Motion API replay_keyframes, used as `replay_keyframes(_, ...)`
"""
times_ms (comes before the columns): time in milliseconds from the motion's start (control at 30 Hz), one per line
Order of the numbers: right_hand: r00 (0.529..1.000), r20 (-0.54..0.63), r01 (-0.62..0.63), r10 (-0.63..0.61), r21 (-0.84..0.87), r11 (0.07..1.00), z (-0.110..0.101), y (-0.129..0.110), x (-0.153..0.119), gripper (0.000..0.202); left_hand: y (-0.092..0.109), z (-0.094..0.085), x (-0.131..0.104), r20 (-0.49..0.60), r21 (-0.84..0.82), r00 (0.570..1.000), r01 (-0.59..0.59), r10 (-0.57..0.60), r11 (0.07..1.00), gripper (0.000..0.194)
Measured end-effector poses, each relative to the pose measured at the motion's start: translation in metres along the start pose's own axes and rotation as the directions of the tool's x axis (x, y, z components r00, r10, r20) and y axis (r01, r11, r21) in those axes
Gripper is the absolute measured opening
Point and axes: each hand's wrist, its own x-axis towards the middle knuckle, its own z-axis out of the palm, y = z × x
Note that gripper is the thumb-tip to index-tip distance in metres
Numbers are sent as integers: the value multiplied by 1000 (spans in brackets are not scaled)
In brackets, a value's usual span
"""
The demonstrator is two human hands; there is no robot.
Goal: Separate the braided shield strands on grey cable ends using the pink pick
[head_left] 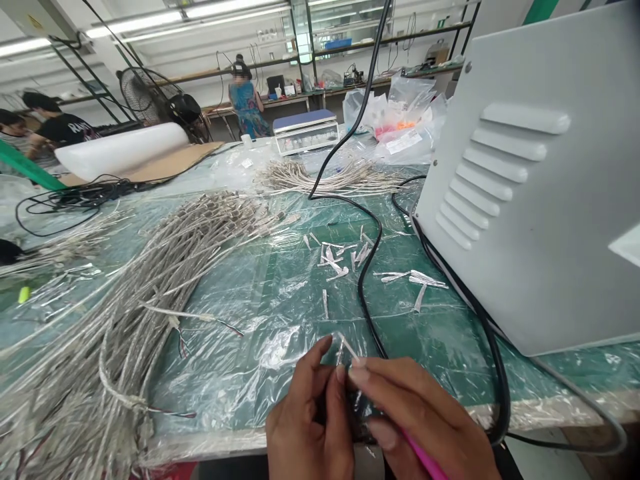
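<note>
At the table's near edge, my left hand [315, 413] is closed, thumb and fingers pinching a thin silvery piece [341, 352]. Close against it on the right, my right hand [425, 413] is closed around a slim tool with a pink handle [423, 457]. Its working end is hidden by my fingers. A narrow whitish strip [349, 347] slants up from my right fingertips to the silvery piece. Beyond my hands, several crumpled silver foil strips [333, 260] lie scattered on the plastic-covered green table [230, 360].
A big bundle of braided cables [165, 267] fills the left side, with more cables [330, 177] behind. A black cord [364, 280] crosses the middle. A white vented metal box [540, 220] stands at right. People [245, 103] are in the background near a fan [143, 93].
</note>
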Motion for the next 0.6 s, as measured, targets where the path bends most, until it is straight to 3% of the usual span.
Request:
replay_keyframes(133, 976, -124, -170, 180, 90, 981, 6, -5, -7, 20, 1, 2, 1, -26, 22, 1000, 4, -4, 1000, 41)
replay_keyframes(333, 994, -6, -106, 108, 129, 986, 4, -5, -4, 25, -1, 4, 1, -37, -11, 999, -7, 7, 1000, 41)
replay_keyframes(600, 995, 37, -93, 88, 137, 986, 3, -4, -4, 30, -1, 4, 0, -37, 41, 999, -25, 26, 999, 34)
